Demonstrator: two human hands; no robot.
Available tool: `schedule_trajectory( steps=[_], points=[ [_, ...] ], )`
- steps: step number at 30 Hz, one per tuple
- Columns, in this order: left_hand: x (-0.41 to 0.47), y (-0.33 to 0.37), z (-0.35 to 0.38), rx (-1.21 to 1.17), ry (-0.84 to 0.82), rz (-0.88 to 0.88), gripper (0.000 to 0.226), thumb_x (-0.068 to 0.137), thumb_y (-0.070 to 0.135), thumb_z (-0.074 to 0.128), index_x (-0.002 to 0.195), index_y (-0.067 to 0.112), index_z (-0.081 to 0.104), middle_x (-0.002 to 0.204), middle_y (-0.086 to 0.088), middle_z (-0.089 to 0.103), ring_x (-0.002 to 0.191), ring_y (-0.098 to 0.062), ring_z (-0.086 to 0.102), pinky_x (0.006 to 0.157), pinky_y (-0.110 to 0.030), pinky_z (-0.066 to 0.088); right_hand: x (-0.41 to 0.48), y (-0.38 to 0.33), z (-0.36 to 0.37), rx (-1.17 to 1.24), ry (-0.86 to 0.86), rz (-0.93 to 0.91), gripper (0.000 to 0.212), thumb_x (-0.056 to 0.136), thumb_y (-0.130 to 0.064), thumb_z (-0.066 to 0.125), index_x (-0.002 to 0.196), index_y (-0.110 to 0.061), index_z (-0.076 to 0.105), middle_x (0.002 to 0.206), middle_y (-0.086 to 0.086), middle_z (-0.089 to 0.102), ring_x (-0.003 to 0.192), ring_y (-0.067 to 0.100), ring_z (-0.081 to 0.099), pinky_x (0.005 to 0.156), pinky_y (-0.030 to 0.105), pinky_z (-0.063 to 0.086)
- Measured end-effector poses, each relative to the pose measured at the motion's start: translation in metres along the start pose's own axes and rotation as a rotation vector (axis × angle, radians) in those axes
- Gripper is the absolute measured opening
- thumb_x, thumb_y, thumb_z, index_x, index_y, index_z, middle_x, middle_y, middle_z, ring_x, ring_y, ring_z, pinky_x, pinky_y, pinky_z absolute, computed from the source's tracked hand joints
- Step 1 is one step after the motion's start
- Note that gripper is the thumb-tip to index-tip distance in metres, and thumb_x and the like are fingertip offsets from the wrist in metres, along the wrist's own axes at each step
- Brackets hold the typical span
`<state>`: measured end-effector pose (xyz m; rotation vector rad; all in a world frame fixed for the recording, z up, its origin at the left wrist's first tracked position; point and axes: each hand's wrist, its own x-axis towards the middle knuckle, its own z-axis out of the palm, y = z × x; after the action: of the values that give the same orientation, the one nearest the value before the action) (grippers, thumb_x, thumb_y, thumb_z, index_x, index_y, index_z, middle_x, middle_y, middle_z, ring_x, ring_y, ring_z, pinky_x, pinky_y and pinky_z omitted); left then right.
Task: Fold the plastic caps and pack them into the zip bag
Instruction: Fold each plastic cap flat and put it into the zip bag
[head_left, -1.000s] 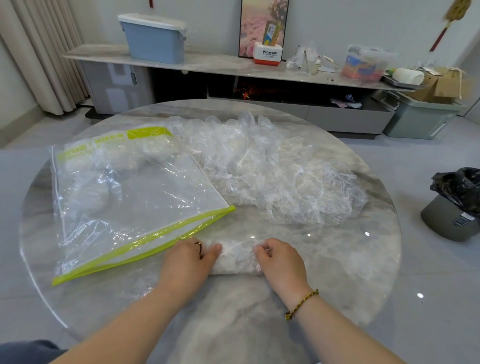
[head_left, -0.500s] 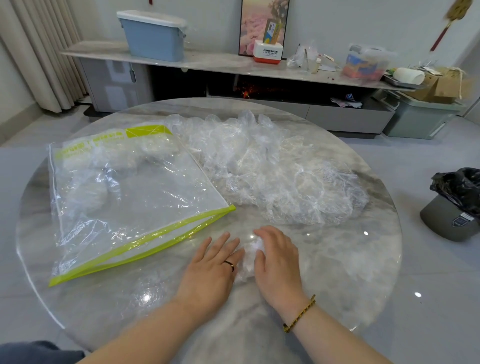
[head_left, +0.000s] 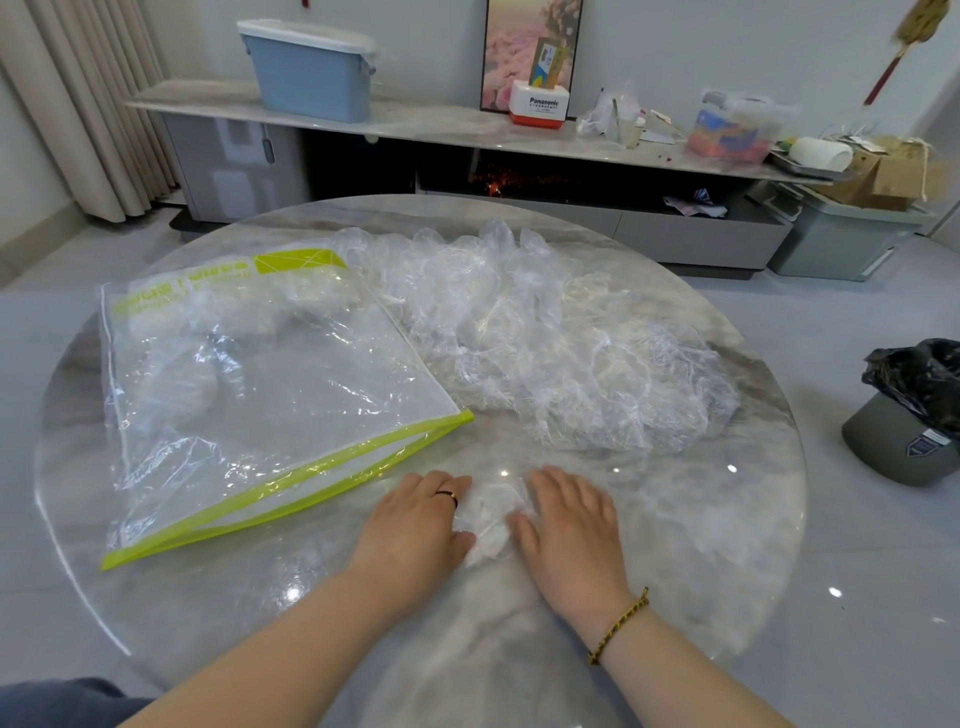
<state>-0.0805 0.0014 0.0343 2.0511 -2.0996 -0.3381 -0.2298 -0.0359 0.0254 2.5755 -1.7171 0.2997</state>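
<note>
Left hand (head_left: 415, 522) and right hand (head_left: 574, 525) are hiding both sides of the folded cap (head_left: 491, 512), lower centre. Right edge is cropping the bin (head_left: 883, 449). Zip bag (head_left: 291, 384) lettering is reading too blurred.

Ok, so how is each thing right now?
zip bag, lying flat, green mouth parted, some folded caps inside.
folded cap, small bundle squeezed between both hands.
pile of plastic caps, loose, unfolded, beside the bag.
left hand, fingers curled on the folded cap.
right hand, flat, pressing the cap's side.
blue storage box, lid on.
</note>
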Motion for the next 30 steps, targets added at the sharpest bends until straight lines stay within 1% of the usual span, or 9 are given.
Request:
schedule_trajectory(
  steps=[3,5,8,12,16,19,23,26,30],
  points=[
    [0.001,-0.004,-0.005,-0.135,-0.033,-0.172,0.046,0.09,0.037,0.051,0.133,0.023,0.042,0.132,0.005,0.047,0.124,-0.014,0.043,0.096,-0.023,0.036,0.004,0.002,-0.023,0.021,-0.085,0.156,0.031,0.089,-0.045,0.044,0.093,-0.021,0.062,0.098,-0.004,0.059,0.098,0.02,0.055,0.085,0.032,0.041],
    [0.0,-0.002,-0.006,-0.17,0.002,-0.221,0.021,0.088,0.037,0.053,0.104,0.024,0.055,0.108,0.002,0.06,0.106,-0.018,0.053,0.077,-0.023,0.041,0.005,0.006,-0.024,0.142,-0.155,0.17,0.033,0.094,-0.05,0.035,0.093,-0.025,0.056,0.107,-0.006,0.055,0.11,0.018,0.044,0.091,0.028,0.03],
    [-0.003,0.001,-0.009,-0.35,0.078,-0.295,0.032,0.087,0.031,0.056,0.064,0.019,0.038,0.061,0.002,0.043,0.067,-0.02,0.044,0.051,-0.022,0.027,0.008,0.0,-0.027,0.518,-0.21,0.309,0.026,0.093,-0.043,0.043,0.083,-0.021,0.052,0.095,-0.002,0.054,0.105,0.02,0.047,0.086,0.027,0.033],
    [-0.002,0.0,-0.007,-0.863,0.311,-0.378,0.026,0.083,0.014,0.065,0.063,0.009,0.05,0.058,0.0,0.044,0.055,-0.015,0.04,0.049,-0.019,0.028,0.012,-0.009,-0.031,1.448,-0.133,0.656,0.034,0.089,-0.018,0.057,0.116,-0.015,0.037,0.098,0.004,0.053,0.081,0.016,0.053,0.07,0.026,0.046],
    [-0.006,0.005,-0.016,-1.103,0.366,-0.322,0.018,0.08,0.005,0.068,0.067,0.013,0.059,0.064,-0.001,0.061,0.055,0.0,0.055,0.056,-0.013,0.041,0.004,-0.024,-0.038,1.687,-0.452,0.501,0.008,0.092,-0.016,0.051,0.095,-0.009,0.055,0.09,0.008,0.064,0.079,0.017,0.063,0.067,0.021,0.05],
    [-0.014,0.003,-0.014,-1.045,0.318,-0.276,0.018,0.077,0.02,0.073,0.077,0.005,0.064,0.075,-0.013,0.064,0.066,-0.016,0.053,0.061,-0.023,0.041,0.007,-0.032,-0.035,1.666,-0.357,0.524,0.015,0.089,-0.007,0.054,0.075,-0.006,0.056,0.074,0.011,0.064,0.062,0.014,0.063,0.06,0.021,0.053],
    [-0.031,-0.009,-0.027,-0.845,0.357,-0.196,0.017,0.071,0.051,0.058,0.074,0.035,0.055,0.068,0.011,0.056,0.06,-0.007,0.045,0.057,-0.011,0.036,0.018,-0.035,-0.034,1.555,-0.25,0.55,0.027,0.087,0.0,0.056,0.061,-0.008,0.053,0.064,0.009,0.058,0.056,0.016,0.057,0.055,0.024,0.047],
    [-0.045,-0.036,-0.045,-0.33,0.6,-0.064,0.03,0.071,0.053,0.042,0.075,0.032,0.062,0.067,0.022,0.052,0.07,-0.008,0.045,0.055,-0.003,0.029,0.026,-0.032,-0.032,1.458,-0.235,0.523,0.027,0.087,-0.001,0.055,0.061,-0.009,0.053,0.063,0.007,0.056,0.058,0.016,0.054,0.056,0.023,0.044],
    [-0.063,-0.084,-0.06,0.232,0.603,-0.011,0.042,0.053,0.048,0.075,0.079,0.015,0.07,0.077,0.001,0.065,0.067,-0.014,0.059,0.055,-0.022,0.049,0.03,-0.045,-0.026,1.395,-0.309,0.465,0.026,0.087,-0.002,0.054,0.062,-0.01,0.052,0.066,0.009,0.055,0.063,0.018,0.053,0.062,0.025,0.042]
  ],
)
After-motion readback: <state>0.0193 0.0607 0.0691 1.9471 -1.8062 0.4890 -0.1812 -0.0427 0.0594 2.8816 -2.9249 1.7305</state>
